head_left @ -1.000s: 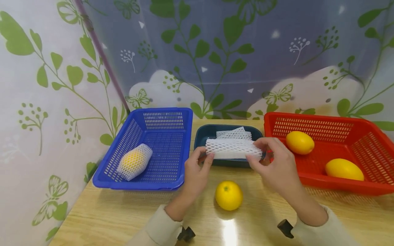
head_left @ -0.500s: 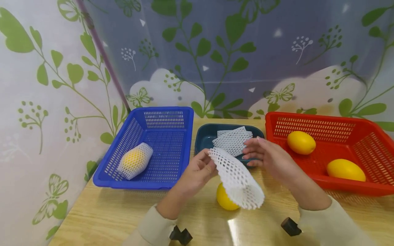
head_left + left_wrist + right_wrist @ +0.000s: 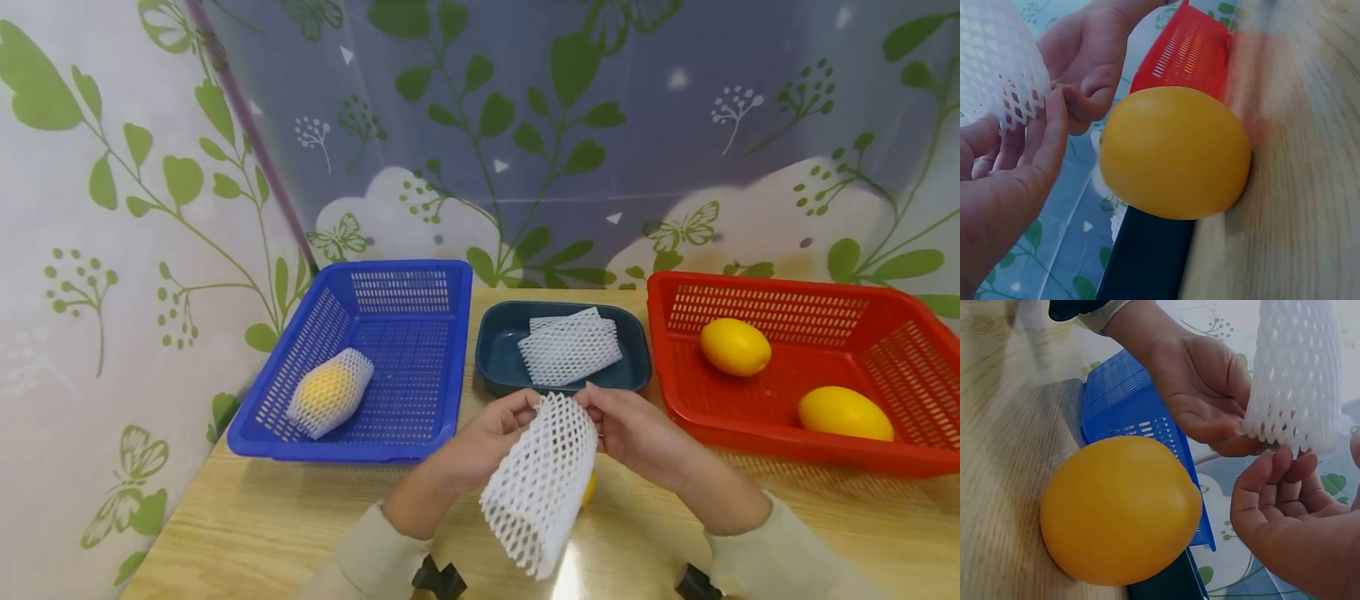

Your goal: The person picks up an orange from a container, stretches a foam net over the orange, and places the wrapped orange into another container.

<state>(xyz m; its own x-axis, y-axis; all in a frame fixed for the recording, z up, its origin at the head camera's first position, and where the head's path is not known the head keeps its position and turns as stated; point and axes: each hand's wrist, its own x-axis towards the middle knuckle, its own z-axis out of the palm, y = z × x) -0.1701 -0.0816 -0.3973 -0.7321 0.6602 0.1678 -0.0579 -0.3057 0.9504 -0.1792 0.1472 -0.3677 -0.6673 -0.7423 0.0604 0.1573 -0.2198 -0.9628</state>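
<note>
Foam net [image 3: 543,483] is hanging between both hands above the tabletop [image 3: 262,517], its far end raised, its open near end tipping down toward the person. Forearms are slanting inward from the lower edge of the head view. Left hand [image 3: 480,442] is pinching one side of the upper rim, fingers curled; right hand [image 3: 641,433] is pinching the opposite side, fingers also bent, the two hands nearly meeting. Yellow fruit [image 3: 1175,153] is resting on the tabletop, clear of both hands, mostly hidden behind the net in the head view. Dark green tray [image 3: 498,358] is sitting just beyond, holding more netting [image 3: 570,350]. Blue basket [image 3: 405,367], on the left, is holding a netted fruit [image 3: 330,393]; red basket [image 3: 780,375], on the right, two bare yellow ones.
</note>
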